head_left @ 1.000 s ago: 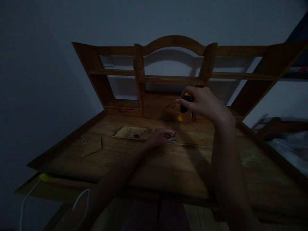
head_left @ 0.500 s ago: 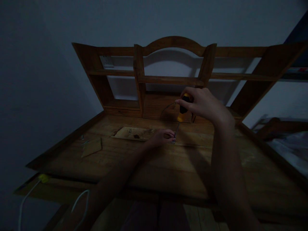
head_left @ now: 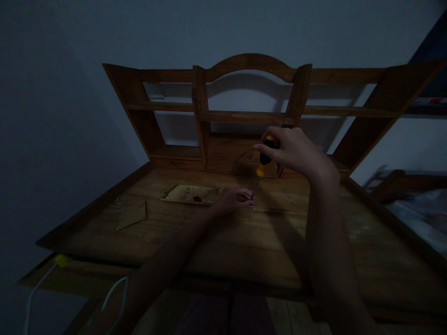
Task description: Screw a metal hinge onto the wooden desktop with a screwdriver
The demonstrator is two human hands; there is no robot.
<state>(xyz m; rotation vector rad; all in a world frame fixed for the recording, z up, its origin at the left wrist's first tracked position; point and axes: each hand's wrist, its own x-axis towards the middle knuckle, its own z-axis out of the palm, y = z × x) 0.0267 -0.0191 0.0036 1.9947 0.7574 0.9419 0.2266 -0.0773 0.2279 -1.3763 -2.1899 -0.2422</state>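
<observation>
My right hand (head_left: 288, 146) is closed round the black and yellow handle of a screwdriver (head_left: 267, 151), held nearly upright with its shaft pointing down. At the shaft's lower end, my left hand (head_left: 234, 201) rests on the desk with fingers bent together near the tip. What the left fingertips pinch is too small and dark to make out. Beneath and left of that hand lies a pale, rough strip of wood (head_left: 188, 193) with a dark hole, set in the wooden desktop (head_left: 223, 235).
A wooden shelf unit (head_left: 249, 116) stands along the back of the desk. A thin wooden piece (head_left: 132, 216) and small metal bits (head_left: 118, 202) lie at the left. A white cable (head_left: 38, 284) with a yellow end (head_left: 63, 260) hangs at the front left edge.
The view has shifted very slightly. Both hands and the screwdriver keep nearly the same position.
</observation>
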